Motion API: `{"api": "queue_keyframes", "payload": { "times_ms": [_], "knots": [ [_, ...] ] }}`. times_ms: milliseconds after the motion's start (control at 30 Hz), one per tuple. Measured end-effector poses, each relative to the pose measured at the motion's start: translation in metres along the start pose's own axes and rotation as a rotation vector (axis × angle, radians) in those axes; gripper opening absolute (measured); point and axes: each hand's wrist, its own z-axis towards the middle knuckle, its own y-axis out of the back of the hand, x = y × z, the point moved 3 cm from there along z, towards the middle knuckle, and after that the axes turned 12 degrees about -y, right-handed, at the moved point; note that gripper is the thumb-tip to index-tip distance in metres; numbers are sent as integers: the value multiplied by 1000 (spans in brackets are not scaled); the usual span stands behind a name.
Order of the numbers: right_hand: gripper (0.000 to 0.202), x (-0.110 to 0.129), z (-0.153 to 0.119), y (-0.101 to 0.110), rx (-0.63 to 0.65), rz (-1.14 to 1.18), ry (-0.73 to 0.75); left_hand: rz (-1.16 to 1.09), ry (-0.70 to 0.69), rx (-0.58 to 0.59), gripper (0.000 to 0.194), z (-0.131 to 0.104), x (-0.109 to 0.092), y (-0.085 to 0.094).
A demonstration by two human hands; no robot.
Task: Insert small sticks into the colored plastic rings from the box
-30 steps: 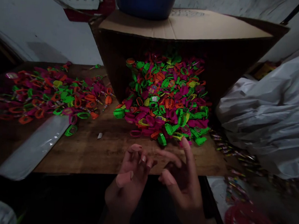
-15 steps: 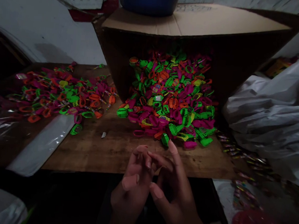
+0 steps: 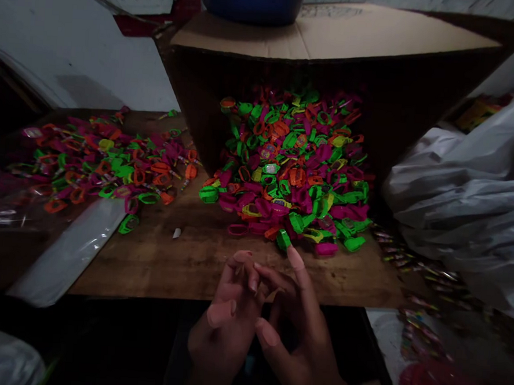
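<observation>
Just in front of the wooden table's near edge, my left hand [image 3: 228, 318] has its fingers bent and its thumb raised apart. Close against it is my right hand [image 3: 303, 335], index finger stretched out and thumb spread away. Its other fingers touch the left fingertips, and I see nothing held between them. Beyond the right index fingertip lies a green toy watch [image 3: 283, 239]. It rests at the front of a large heap of toy watches [image 3: 297, 176] in pink, green, orange and yellow, which spills out of a cardboard box [image 3: 336, 35] lying on its side.
Left of the box is a second heap of toy watches [image 3: 104, 163] with small wrapped sticks. A clear plastic bag stack [image 3: 68, 250] overhangs the table edge [image 3: 147, 276]. White sacks [image 3: 466, 193] stand at right beside shiny small packets [image 3: 426, 336]. A blue tub [image 3: 253, 0] sits on the box.
The view has shifted very slightly. Both hands keep nearly the same pose, and the heaps look unchanged.
</observation>
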Motion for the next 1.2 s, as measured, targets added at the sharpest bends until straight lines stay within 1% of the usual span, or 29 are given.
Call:
{"api": "queue_keyframes", "payload": {
  "times_ms": [167, 533, 767, 1000, 1200],
  "knots": [
    [82, -1, 1, 0, -1, -6, 9, -41, 8, 18, 52, 0, 0, 0],
    [81, 2, 0, 1, -2, -15, 31, -66, 14, 43, 51, 0, 1, -1],
    [83, 1, -1, 2, -7, -33, 36, -30, -2, 28, 52, 0, 1, -5],
    [84, 4, -4, 3, -13, -18, 32, -51, 24, 31, 52, -2, 3, -3],
    [84, 4, -3, 2, -20, -20, 49, -58, 7, 38, 52, -2, 3, -4]
  ]
}}
